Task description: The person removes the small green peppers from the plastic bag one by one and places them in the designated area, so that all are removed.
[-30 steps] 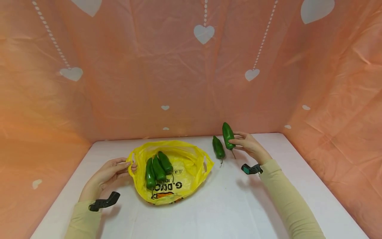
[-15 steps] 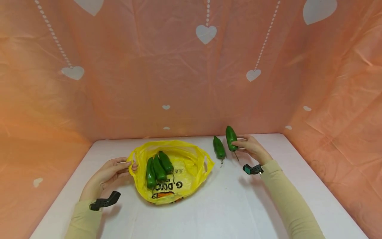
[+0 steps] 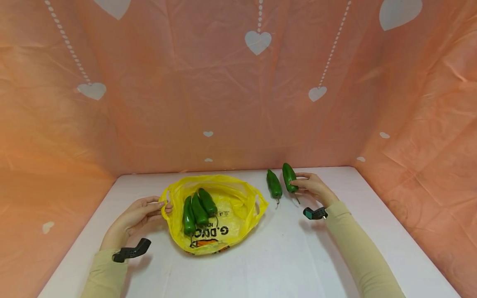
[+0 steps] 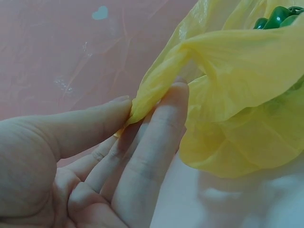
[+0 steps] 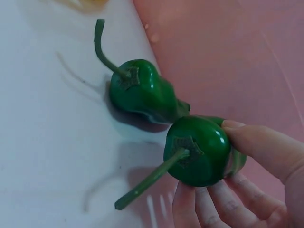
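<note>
Left hand [image 3: 136,216] pinched the yellow bag [image 3: 240,203] by its 9 o'clock edge — three peppers [image 3: 199,211] inside. Right hand [image 3: 314,188] gripped a green pepper [image 3: 288,175] at the bag's 2 o'clock, loose pepper [image 3: 274,184] near it on the desk [image 3: 275,260].

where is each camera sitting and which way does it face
Head: on the head, looking forward and down at bag and table; left hand, right hand, sleeves show.
Left wrist: worn there, facing the bag handle; left hand shows.
Right wrist: worn there, facing the held pepper and a second pepper; right hand shows.
Head and right wrist share these two peppers.
</note>
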`<state>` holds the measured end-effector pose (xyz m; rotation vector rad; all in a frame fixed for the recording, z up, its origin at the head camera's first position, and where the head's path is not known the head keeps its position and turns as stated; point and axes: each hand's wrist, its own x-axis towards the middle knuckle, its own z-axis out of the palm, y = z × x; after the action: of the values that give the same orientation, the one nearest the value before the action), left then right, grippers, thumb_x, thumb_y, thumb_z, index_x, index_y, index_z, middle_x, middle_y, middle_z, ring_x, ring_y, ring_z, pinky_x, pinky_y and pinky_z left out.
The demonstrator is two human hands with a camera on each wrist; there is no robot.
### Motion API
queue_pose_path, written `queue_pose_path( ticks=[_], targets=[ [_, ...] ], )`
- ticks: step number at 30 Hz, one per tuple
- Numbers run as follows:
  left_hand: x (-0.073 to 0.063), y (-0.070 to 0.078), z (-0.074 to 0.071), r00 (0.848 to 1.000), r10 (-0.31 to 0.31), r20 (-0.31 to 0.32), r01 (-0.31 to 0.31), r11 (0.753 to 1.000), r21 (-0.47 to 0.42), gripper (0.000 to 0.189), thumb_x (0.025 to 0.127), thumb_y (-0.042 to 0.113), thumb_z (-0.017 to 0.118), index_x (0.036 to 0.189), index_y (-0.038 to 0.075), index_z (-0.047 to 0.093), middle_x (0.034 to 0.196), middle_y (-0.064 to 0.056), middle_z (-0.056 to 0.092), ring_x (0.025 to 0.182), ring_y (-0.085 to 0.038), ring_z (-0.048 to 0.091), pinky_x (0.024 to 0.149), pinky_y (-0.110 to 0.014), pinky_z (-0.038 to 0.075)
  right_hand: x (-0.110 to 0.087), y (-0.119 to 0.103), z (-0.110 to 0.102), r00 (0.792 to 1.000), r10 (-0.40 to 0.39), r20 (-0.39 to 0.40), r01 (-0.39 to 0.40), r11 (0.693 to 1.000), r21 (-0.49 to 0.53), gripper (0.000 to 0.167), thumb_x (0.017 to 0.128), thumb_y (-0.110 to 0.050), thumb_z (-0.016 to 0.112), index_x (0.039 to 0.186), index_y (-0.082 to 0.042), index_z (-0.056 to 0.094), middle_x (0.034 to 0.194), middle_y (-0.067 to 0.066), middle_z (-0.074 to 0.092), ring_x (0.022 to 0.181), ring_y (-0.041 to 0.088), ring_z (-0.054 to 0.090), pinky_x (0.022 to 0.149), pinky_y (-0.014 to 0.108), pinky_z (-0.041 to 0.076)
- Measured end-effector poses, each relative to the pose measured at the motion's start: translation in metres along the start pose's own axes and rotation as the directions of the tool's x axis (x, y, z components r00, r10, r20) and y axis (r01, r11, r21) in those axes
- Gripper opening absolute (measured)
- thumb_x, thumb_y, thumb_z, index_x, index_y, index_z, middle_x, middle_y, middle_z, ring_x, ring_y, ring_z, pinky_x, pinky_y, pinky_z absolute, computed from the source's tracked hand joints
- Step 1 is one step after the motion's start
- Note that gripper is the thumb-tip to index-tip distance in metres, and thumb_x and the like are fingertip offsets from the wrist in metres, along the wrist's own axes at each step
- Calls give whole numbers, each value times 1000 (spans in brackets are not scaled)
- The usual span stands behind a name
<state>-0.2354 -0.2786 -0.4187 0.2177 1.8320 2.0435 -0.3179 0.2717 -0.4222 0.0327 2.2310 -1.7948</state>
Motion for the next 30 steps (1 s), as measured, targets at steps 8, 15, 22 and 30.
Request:
queue_pose_path(
  ticks=[8,15,22,30],
  targets=[
    [1,1,0,1000,-15,-23,16,999,31,21,99,6,50,115,-8,48,102,-12,70,96,-21,68,87,-37,52,1,1,1,1000,16,-21,-16,999,-29,67,89,-14,68,142,8,33,100,9,66,81,14,63,88,38,53],
    [2,1,0,1000,-17,-18,18,999,30,27,99,7,51,118,-11,45,102,-12,70,96,-21,68,85,-33,54,3,4,4,1000,3,-27,-4,999,-49,62,89,-10,67,139,11,35,96,9,66,78,13,62,81,35,55],
    [1,0,2,998,-37,-55,41,997,61,30,98,11,54,119,-10,47,102,-11,70,96,-21,67,88,-36,52,5,6,6,999,19,-40,-21,998,-61,63,89,-10,68,138,12,36,98,11,64,78,12,62,76,29,55],
    [1,-2,1,996,-45,-83,53,993,101,39,98,12,55,125,-14,46,102,-10,70,95,-19,67,88,-36,52,9,10,8,997,48,-59,-52,996,-73,63,88,-11,69,138,10,38,98,11,63,77,10,61,72,25,55]
  ],
)
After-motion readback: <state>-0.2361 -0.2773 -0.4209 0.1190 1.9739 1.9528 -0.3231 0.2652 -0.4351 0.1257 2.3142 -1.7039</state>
